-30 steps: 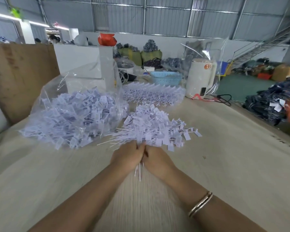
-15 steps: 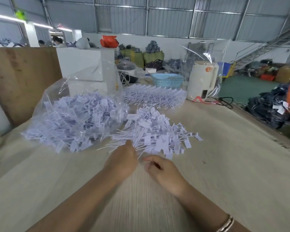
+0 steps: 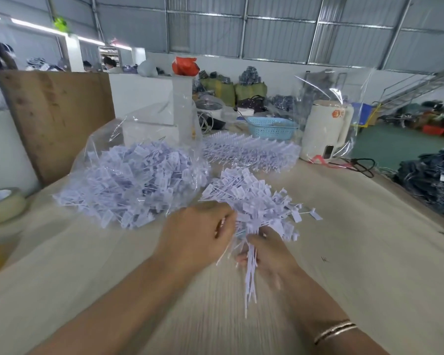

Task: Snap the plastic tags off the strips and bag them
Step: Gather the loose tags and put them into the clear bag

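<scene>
Gripping a tag bundle (image 3: 251,208) with right hand (image 3: 267,254) and left hand (image 3: 200,237), tags could spill at three o'clock, missing the bag (image 3: 139,180).

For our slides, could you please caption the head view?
Both hands, left hand and right hand, grip a bundle of tags beside a filled clear bag.

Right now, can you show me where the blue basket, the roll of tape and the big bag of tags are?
Blue basket (image 3: 271,127): head view, on its front wall.
Roll of tape (image 3: 4,206): head view, on its outer side.
Bag of tags (image 3: 136,175): head view, on the clear plastic over the heap.
</scene>
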### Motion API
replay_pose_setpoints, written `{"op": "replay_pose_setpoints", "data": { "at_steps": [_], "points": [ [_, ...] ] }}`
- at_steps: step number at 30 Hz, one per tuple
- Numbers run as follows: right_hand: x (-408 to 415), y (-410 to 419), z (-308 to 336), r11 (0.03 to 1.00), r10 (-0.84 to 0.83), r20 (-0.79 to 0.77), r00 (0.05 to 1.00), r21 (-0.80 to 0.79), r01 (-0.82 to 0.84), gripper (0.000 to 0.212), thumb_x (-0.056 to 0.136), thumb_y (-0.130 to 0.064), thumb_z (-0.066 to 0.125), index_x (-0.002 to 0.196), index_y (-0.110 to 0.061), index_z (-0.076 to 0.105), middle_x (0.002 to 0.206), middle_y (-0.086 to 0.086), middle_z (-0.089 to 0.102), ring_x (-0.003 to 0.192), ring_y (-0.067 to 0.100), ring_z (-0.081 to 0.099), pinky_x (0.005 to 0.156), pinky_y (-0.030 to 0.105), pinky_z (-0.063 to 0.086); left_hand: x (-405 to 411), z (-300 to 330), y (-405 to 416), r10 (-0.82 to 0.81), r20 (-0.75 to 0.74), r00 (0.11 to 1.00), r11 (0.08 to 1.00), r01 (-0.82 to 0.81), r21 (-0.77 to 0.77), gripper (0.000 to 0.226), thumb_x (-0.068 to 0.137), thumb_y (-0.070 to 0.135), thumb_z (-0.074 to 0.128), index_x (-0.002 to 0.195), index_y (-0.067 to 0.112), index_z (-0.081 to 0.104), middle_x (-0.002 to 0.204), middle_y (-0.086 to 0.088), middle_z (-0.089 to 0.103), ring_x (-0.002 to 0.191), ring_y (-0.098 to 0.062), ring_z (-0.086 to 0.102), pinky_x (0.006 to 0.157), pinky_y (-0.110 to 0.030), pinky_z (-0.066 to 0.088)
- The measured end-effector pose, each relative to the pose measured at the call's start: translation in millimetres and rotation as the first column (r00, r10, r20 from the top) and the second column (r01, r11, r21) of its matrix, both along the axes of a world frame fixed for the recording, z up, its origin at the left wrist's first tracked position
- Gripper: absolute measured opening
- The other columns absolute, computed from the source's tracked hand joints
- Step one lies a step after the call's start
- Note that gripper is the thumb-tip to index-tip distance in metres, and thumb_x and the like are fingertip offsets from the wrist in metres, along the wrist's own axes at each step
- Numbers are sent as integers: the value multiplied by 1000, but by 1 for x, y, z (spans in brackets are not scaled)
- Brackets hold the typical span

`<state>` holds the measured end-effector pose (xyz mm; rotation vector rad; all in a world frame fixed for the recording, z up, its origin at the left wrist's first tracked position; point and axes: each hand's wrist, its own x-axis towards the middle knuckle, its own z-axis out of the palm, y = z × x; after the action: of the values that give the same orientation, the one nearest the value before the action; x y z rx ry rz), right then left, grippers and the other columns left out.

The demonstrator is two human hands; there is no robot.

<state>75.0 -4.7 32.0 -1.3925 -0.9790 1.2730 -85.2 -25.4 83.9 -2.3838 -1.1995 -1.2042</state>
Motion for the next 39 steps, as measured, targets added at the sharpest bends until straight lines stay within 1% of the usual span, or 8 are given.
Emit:
{"op": "replay_pose_setpoints", "data": {
  "at_steps": [2, 4, 7, 14, 17, 23, 31, 39],
  "points": [
    [2, -3, -1, 1000, 0, -50, 999, 0, 0, 12, 91, 2, 46, 102, 0, 48, 73, 21, 59, 51, 25, 63, 40, 22, 44, -17, 6, 18, 147, -19, 989, 978, -142, 154, 21, 85, 26, 52, 99, 18, 65, 94, -1, 62, 84, -25, 60, 70, -36, 45],
    [3, -4, -3, 1000, -23, -132, 991, 10, 24, 18, 90, 3, 49, 107, 5, 50, 85, 27, 58, 48, 19, 62, 39, 20, 43, -34, 2, 38, 411, -188, 892, 905, -424, -31, 51, 85, 27, 57, 133, 17, 45, 133, -7, 48, 121, -28, 45, 97, -42, 32],
    [6, -6, -2, 999, -39, -315, 948, -40, 27, 6, 88, 4, 50, 91, 4, 55, 74, 21, 58, 45, 16, 60, 40, 20, 44, -46, -18, 53, 504, -399, 766, 749, -618, -240, 54, 92, 27, 46, 142, 19, 28, 124, -3, 58, 115, -22, 52, 101, -35, 29],
    [13, -2, 3, 989, -56, -373, 926, -147, 0, 17, 86, -8, 55, 70, -7, 51, 50, 7, 47, 35, 16, 44, 36, 20, 38, -24, -65, 29, 60, -215, 975, 807, -174, -565, 42, 94, 23, 44, 136, 29, 45, 124, -6, 61, 109, -25, 59, 89, -30, 45],
    [19, 3, 9, 985, -5, -145, 989, -170, -20, 25, 89, -23, 61, 70, -9, 55, 52, 7, 45, 37, 17, 41, 40, 25, 37, -24, -70, 29, 15, 24, 1000, 784, 3, -621, 36, 95, 17, 47, 129, 27, 54, 113, -1, 66, 98, -16, 61, 83, -21, 42],
    [37, 0, 14, 979, 172, 302, 938, -156, -129, 30, 92, -30, 53, 70, -10, 57, 49, 2, 56, 42, 15, 51, 52, 27, 40, -16, -56, 9, 52, 210, 976, 990, -23, -141, 46, 75, 3, 50, 120, 12, 56, 120, -6, 51, 108, -20, 46, 92, -26, 32],
    [37, -4, 16, 984, 136, 310, 941, -151, -93, 26, 86, -37, 62, 73, -15, 56, 47, -3, 42, 33, 9, 33, 34, 15, 24, 8, -76, 6, -143, -216, 966, 939, 64, -338, 41, 88, 31, 42, 127, 26, 55, 139, 9, 46, 125, -16, 45, 101, -30, 33],
    [46, -5, 22, 991, 56, 218, 974, -134, -27, 41, 94, -32, 48, 61, -12, 64, 46, 5, 40, 34, 14, 30, 38, 19, 25, 1, -85, 10, -127, -255, 958, 959, 53, -278, 37, 92, 22, 44, 128, 25, 54, 137, 12, 49, 119, -13, 51, 96, -27, 38]
  ]
}}
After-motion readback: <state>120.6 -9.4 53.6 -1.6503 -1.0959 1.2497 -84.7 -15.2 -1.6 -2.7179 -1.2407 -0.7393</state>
